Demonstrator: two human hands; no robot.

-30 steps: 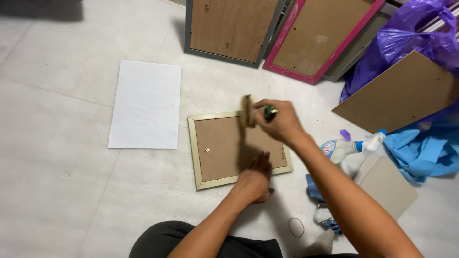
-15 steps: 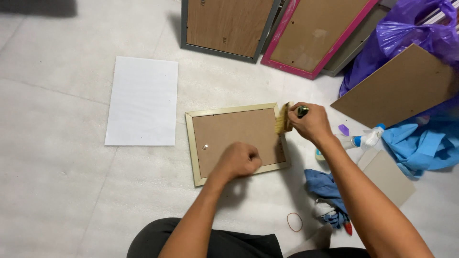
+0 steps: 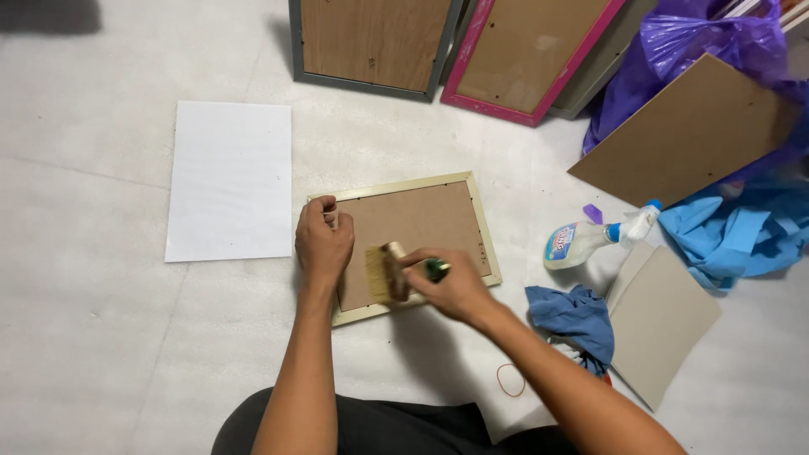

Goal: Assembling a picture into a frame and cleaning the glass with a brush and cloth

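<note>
A cream picture frame lies face down on the pale floor, its brown backing board up. My left hand is closed into a loose fist and presses on the frame's left edge. My right hand grips a small brush by its green handle, with the pale bristles resting on the lower left part of the backing board.
A white sheet lies left of the frame. Two larger frames lean at the back. On the right are a spray bottle, blue cloths, brown boards, a grey board, a purple bag and a red rubber band.
My right hand has swept the brush from the frame's right edge across to its lower left. My left hand has shifted from the frame's bottom edge to its left edge.
</note>
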